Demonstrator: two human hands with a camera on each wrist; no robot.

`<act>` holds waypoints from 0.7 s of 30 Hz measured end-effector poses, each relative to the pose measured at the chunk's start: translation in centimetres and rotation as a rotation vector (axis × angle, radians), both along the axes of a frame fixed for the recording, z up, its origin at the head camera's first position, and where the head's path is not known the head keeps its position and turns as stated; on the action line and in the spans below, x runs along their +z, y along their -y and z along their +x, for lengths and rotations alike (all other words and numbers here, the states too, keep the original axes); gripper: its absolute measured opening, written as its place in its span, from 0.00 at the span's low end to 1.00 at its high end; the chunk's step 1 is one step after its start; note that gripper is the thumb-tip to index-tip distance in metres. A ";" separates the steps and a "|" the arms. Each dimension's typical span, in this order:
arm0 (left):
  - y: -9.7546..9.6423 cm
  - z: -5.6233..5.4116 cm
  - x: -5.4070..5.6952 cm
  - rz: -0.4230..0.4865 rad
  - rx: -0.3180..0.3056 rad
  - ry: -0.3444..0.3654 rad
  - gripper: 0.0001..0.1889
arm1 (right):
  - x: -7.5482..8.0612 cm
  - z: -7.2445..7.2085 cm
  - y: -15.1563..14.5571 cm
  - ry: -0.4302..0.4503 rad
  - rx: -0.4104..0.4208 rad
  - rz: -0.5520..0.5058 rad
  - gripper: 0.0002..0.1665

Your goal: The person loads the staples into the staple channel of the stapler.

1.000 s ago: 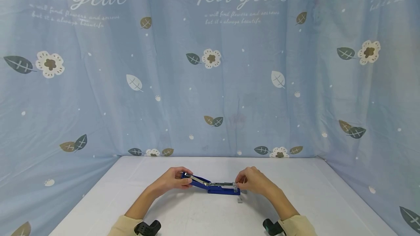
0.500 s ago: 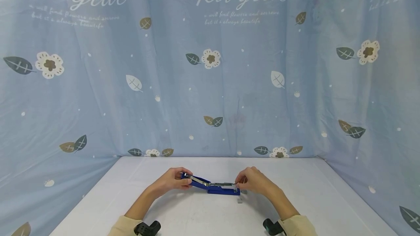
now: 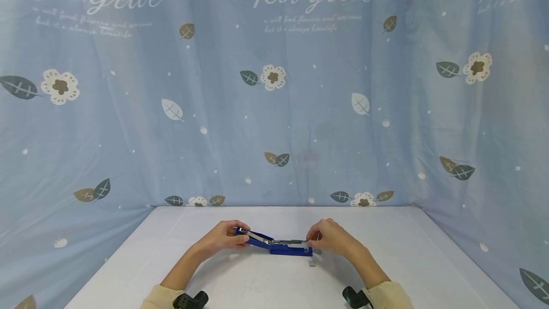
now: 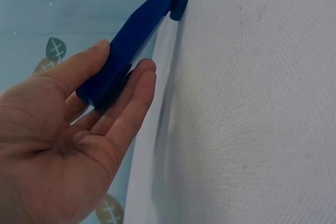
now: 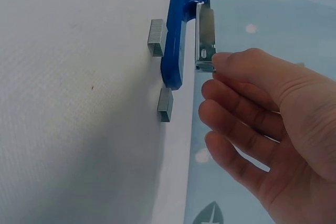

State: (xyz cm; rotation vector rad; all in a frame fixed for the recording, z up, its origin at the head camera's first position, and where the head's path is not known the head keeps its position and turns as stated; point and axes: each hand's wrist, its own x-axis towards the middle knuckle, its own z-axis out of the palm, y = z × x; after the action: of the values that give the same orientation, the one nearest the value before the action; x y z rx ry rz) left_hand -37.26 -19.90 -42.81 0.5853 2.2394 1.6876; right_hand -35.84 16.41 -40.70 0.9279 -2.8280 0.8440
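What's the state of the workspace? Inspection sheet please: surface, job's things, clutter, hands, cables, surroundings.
Surface: white textured table, a few small dark specks.
Job's things: blue stapler, opened wide, its metal magazine exposed; two staple strips on the table, one beside the base, one off its end.
Clutter: nothing seen.
Left hand: thumb and fingers grip the stapler's swung-back cover.
Right hand: fingers pinch the magazine's free end.
Cables: nothing seen.
Surroundings: blue curtain with printed leaves, flowers and lettering, behind and on both sides.
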 end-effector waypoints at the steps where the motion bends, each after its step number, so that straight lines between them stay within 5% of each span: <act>1: 0.0 0.0 0.1 0.002 -0.002 0.000 0.23 | 0.1 0.0 0.0 0.002 0.001 -0.001 0.05; 21: 0.1 0.1 0.0 0.025 -0.050 -0.020 0.22 | 0.4 0.4 -1.5 -0.020 -0.013 0.032 0.06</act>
State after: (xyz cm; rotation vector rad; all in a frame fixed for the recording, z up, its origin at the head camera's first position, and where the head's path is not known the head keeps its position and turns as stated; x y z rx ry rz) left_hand -37.20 -20.04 -42.85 0.6612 2.2010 1.6946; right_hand -35.47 17.93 -40.31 0.9156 -2.8354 0.7867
